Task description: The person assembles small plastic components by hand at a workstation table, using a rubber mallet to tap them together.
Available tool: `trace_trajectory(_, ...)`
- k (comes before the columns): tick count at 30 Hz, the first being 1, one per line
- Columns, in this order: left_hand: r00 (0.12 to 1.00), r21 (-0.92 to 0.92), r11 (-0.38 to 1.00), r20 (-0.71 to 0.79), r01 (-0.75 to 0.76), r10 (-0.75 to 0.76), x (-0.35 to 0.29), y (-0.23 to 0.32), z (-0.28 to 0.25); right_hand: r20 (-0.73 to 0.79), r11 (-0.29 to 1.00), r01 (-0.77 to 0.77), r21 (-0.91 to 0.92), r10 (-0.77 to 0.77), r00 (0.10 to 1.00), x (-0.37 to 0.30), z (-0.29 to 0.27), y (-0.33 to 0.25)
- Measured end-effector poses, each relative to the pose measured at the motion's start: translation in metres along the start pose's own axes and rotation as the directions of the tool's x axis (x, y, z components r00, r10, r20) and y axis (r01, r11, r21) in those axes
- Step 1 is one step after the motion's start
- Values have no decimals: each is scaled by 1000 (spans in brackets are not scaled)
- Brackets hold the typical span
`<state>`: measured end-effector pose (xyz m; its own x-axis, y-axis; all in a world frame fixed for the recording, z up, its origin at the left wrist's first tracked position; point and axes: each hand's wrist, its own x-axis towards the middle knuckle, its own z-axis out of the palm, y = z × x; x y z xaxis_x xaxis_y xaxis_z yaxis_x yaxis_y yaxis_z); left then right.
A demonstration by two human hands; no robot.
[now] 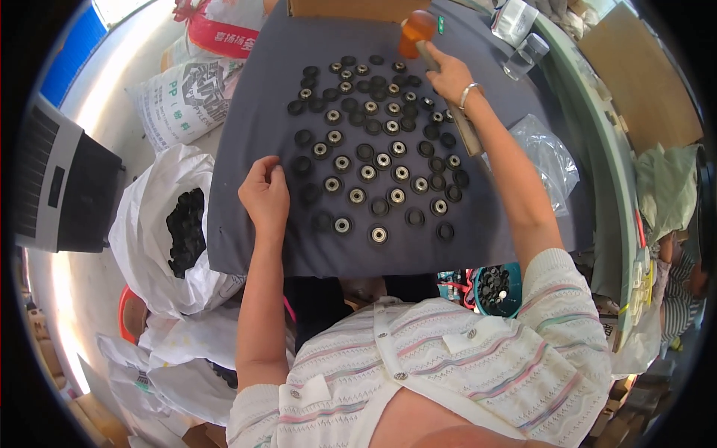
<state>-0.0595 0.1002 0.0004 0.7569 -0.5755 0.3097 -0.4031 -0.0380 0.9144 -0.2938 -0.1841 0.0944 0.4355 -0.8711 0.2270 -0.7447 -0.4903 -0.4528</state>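
1. Black wheel parts (382, 160) lie spread over the middle of my grey-covered table (250, 142), between my two hands; many have shiny metal bearings (357, 196) in their centres, while others show dark all over.
2. Far to my left, off the table, stands a grey and black box (71, 179).
3. Next comes an open white bag (146, 231) with black pieces (187, 231) inside, and beyond it a printed white sack (183, 104).
4. My left hand (266, 193) is over the table's left side, beside the parts, fingers curled together; I can't tell whether they close on anything.
5. At the far side is the orange head of my mallet (417, 33).
6. My right hand (450, 77) is clamped on its handle, which slants back toward me beside the rightmost parts.
7. Below the near edge sits a turquoise basin (517, 305) of small pieces.
8. On the table's right are a clear jar (525, 56), lying tilted, and, nearer me, a crumpled clear plastic bag (556, 168), partly behind my forearm.
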Motion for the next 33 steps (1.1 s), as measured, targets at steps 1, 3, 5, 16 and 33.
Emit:
trace_trajectory(1, 1000, 1, 1000, 3, 3, -3, -3, -2, -1, 61, 991, -3, -136, 12, 998, -1, 8, -3)
trace_trajectory(3, 1000, 57, 998, 22, 11, -12, 2, -4, 0, 105, 964, 2, -268, 27, 994, 8, 5, -3)
trace_trajectory(5, 1000, 55, 998, 24, 15, -16, 3, -4, 1, 180, 988, -30, -149, 57, 982, 10, -6, -4)
trace_trajectory(16, 999, 96, 995, 40, -3, -1, 2, -4, -2, 240, 998, 58, -40, -47, 970, -44, -8, -7)
trace_trajectory(33, 1000, 61, 998, -12, -27, 28, 4, -1, 0, 180, 997, 64, -34, -57, 982, -87, -22, -11)
